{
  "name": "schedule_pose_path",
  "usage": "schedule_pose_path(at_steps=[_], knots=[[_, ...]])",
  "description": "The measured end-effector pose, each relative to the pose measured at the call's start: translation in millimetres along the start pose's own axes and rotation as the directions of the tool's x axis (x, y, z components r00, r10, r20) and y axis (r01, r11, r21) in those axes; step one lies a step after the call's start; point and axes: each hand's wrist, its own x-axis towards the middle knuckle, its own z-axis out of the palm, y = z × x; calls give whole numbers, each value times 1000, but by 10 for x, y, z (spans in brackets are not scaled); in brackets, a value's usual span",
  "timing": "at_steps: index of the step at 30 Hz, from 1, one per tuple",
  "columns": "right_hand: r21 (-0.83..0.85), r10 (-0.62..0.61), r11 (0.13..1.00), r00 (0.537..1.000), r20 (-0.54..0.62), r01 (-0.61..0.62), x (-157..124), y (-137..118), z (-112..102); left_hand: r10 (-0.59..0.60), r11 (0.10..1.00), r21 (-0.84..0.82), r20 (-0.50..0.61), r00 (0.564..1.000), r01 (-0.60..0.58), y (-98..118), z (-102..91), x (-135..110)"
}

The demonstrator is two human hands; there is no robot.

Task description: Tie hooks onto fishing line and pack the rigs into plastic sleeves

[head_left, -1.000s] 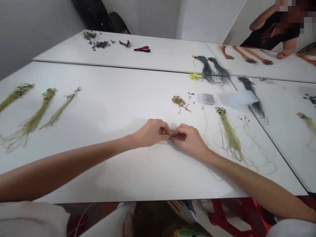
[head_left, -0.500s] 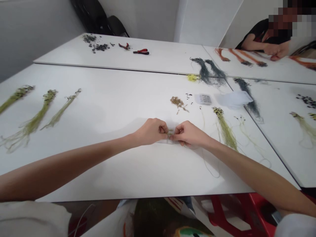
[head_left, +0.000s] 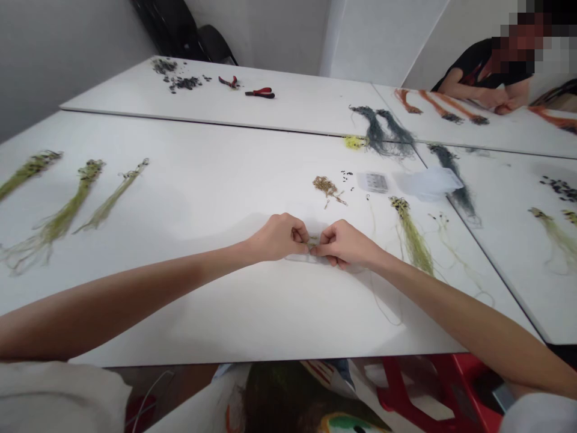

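My left hand (head_left: 278, 237) and my right hand (head_left: 345, 244) meet over the white table top (head_left: 193, 300), fingertips pinching a small tan knot of fine line (head_left: 312, 242) between them. The pinched piece is mostly hidden by my fingers. A thin pale line (head_left: 383, 299) trails from under my right hand toward the near edge. Just beyond my hands lies a small heap of tan hooks or swivels (head_left: 325, 186). To the right of my right hand stretches a green line bundle (head_left: 412, 240).
Several green line bundles (head_left: 58, 216) lie at the left. Red-handled pliers (head_left: 260, 93), dark beads (head_left: 183, 83), grey-green bundles (head_left: 383, 129) and a clear plastic box (head_left: 373, 182) sit farther off. A co-worker's hands (head_left: 500, 99) rest at the far right, near orange bundles (head_left: 451, 105).
My hands stay together on the small knot, and my right hand sits slightly farther up the table. The co-worker's arms have lowered toward the table top.
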Motion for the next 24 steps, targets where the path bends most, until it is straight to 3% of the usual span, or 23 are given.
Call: schedule_pose_path(at_steps=[7,16,20,24], knots=[[-7,13,1000,1000,-1,-13,3,-49,11,-20,999,32,27,999,19,13,1,46],[162,-77,985,995,67,65,-72,79,-117,52,998,-21,11,999,-52,-13,-62,-131],[151,-95,984,995,2,94,-132,130,-233,21,999,-30,-47,999,-22,-77,-139,-243],[52,-123,989,972,-201,136,-157,179,-395,-41,999,-30,-66,997,39,-100,-197,-334]])
